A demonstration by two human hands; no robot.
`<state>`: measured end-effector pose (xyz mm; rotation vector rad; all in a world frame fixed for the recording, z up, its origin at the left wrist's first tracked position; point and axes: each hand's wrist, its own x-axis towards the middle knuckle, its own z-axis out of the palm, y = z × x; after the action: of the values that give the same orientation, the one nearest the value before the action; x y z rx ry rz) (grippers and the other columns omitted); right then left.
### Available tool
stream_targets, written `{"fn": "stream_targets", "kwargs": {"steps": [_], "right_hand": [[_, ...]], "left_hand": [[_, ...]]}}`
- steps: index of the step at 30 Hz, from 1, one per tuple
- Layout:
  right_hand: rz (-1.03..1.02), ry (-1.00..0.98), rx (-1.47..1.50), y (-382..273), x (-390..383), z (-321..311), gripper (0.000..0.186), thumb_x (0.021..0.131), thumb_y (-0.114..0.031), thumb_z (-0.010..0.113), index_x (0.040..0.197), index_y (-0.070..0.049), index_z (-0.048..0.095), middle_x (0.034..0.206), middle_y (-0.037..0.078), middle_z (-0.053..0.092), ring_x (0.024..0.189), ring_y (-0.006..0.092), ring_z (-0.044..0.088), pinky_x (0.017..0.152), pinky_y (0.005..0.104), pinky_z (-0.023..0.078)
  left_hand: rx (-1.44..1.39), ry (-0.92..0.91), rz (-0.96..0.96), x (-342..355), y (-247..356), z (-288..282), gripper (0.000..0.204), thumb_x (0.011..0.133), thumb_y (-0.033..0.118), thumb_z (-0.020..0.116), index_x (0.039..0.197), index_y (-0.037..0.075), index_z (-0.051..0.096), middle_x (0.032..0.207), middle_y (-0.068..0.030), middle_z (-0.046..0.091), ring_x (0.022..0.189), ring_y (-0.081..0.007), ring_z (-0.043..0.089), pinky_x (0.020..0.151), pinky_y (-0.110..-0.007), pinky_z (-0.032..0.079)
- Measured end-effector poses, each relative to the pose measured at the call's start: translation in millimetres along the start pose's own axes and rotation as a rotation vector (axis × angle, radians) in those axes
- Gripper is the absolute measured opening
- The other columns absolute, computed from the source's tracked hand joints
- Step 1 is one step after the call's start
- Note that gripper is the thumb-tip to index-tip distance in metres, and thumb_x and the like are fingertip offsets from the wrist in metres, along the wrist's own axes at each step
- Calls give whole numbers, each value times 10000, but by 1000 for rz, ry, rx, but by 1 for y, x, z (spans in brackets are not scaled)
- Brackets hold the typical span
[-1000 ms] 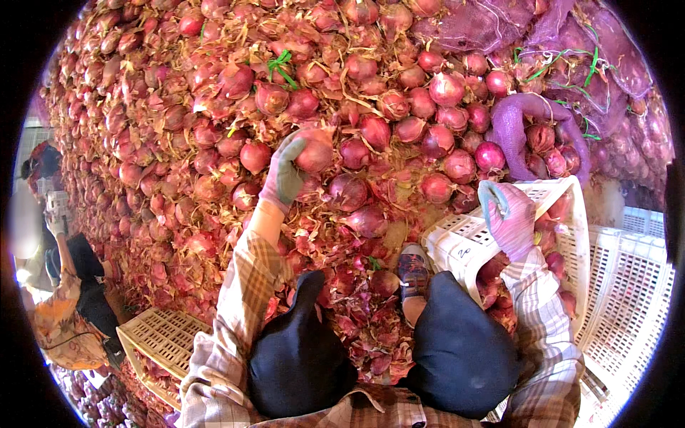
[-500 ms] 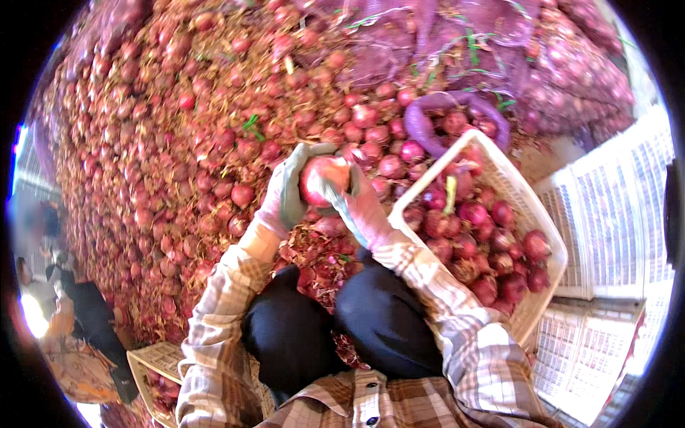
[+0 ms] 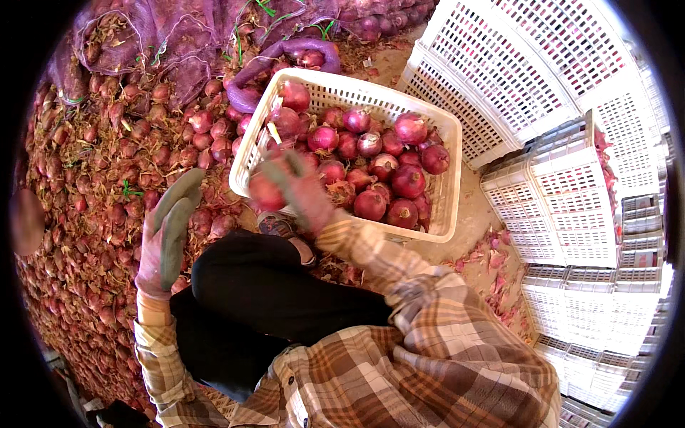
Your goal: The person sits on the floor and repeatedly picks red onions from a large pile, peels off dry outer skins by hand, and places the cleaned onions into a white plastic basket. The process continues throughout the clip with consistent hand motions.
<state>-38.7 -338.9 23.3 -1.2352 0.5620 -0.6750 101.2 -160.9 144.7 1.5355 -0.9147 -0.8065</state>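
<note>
Fingers (image 3: 278, 176) of right hand (image 3: 308, 196) over onion (image 3: 266, 193)

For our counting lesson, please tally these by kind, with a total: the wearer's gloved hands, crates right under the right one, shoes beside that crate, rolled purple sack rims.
Gloved hands: 2 (left hand, right hand)
Crate: 1
Shoe: 1
Sack rim: 1
Total: 5

Site type: produce packing or storage area.
Onion heap (image 3: 78, 271): loose red onions (image 3: 202, 121) spread across the left.
Mesh sacks (image 3: 178, 36): purple, holding onions, far left to far centre.
Open crate (image 3: 454, 185): white plastic, loaded with onions, centre.
Stacked crates (image 3: 556, 207): white, perforated, ranked along the right.
Floor (image 3: 471, 196): littered with onion skins (image 3: 497, 258).
</note>
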Motion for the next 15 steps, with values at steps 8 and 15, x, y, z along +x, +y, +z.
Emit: {"fn": "stream_targets", "kwargs": {"steps": [8, 15], "right_hand": [[-437, 199, -863, -6, 36, -151, 365, 900, -352, 622, 1144, -82, 598, 1088, 109, 630, 1035, 257, 581, 927, 392, 446], [-194, -65, -1758, 38, 36, -184, 531, 863, -389, 604, 1341, -173, 527, 1319, 146, 539, 1330, 311, 389, 1076, 479, 346]], "left_hand": [[34, 124, -132, 4, -22, -40, 554, 1019, 368, 439, 1360, -67, 469, 1332, -180, 550, 1266, -258, 514, 1102, -389, 379], [7, 146, -110, 9, -33, -51, 502, 1026, 323, 440, 1338, -66, 499, 1292, -172, 580, 1230, -251, 546, 1084, -388, 405]]}}
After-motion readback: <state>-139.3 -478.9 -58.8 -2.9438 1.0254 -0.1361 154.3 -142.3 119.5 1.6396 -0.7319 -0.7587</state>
